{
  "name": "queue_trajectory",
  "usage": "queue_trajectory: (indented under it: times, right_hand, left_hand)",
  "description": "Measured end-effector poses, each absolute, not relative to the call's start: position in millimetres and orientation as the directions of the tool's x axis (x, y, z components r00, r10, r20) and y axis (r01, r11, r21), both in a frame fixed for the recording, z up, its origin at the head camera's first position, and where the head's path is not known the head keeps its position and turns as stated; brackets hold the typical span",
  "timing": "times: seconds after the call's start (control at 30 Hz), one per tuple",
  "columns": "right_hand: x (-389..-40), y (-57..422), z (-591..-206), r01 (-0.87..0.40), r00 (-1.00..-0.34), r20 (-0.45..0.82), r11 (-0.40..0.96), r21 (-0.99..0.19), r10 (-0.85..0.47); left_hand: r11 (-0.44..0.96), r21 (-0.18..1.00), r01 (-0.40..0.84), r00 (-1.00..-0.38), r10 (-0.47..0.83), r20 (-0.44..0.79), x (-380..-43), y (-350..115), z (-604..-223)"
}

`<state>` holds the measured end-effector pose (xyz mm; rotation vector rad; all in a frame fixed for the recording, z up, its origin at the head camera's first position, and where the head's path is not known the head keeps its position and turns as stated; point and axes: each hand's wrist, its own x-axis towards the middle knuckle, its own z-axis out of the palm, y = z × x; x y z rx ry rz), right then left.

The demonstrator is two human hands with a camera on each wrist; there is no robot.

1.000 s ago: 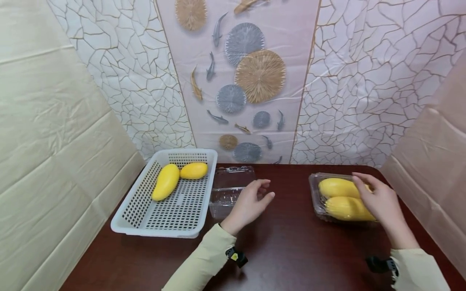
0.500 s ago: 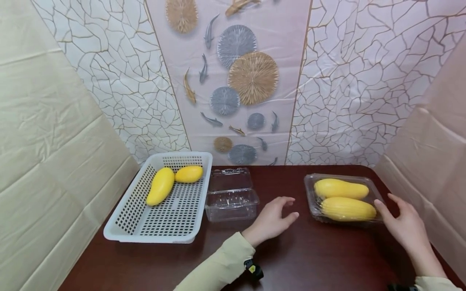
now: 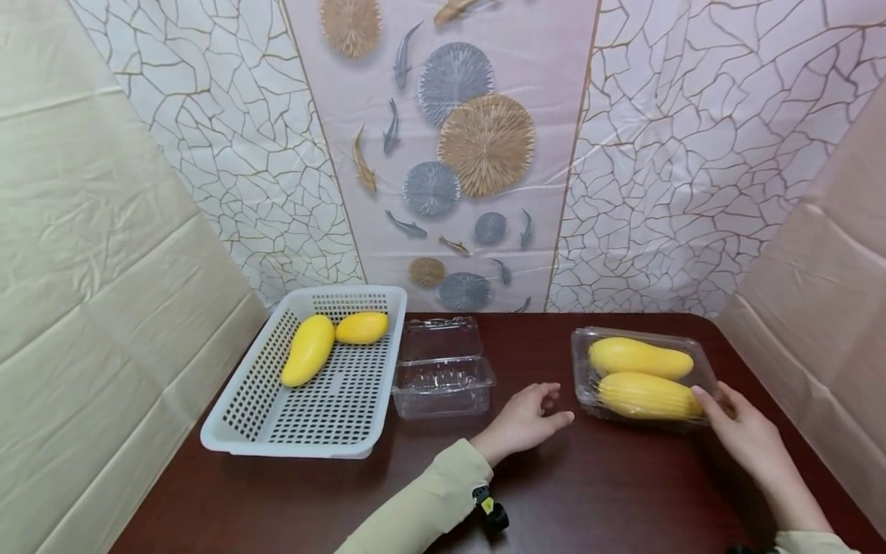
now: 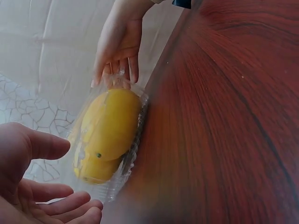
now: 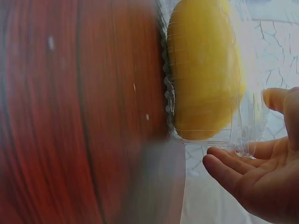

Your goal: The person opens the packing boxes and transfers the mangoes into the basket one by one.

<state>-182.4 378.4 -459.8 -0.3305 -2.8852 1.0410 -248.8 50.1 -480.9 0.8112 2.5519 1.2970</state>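
If the right hand (image 3: 747, 435) pushes off-centre, the box (image 3: 702, 368) may swivel, or pop undone if poorly fastened. Box: clear plastic, closed, glossy, wavy-edged; two yellow mangoes (image 3: 640, 358) side by side within; on the desk (image 3: 574, 485), just left of the right hand. Right hand: half spread, fingers at the box's end, no firm grip evident. Left hand (image 3: 526, 419): fingers loosely parted, empty.
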Motion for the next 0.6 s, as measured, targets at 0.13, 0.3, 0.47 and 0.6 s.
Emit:
queue_trajectory:
  times: [0.13,0.3,0.47,0.6]
  right_hand:
    - [-184.0,364.2,-459.1,0.17,-0.982,-0.044,0.747,-0.643,0.185]
    - [-185.2,344.6,-459.1,0.144,-0.989,-0.06,0.748,-0.648,0.139]
    - [-187.8,329.6,-458.1,0.115,-0.993,-0.055,0.752,-0.649,0.104]
    - [-188.9,320.8,-458.2,0.121,-0.993,-0.076,0.754,-0.646,0.094]
  left_hand:
    - [0.471,0.807,0.355,-0.848,0.525,0.067,-248.1,43.4,-483.2]
    - [0.457,0.839,0.295,-0.862,0.506,0.027,-245.0,34.1,-486.1]
    - [0.426,0.874,0.233,-0.887,0.462,0.012,-243.7,25.6,-487.5]
    - [0.36,0.917,0.174,-0.901,0.434,0.0,-241.5,20.4,-491.1]
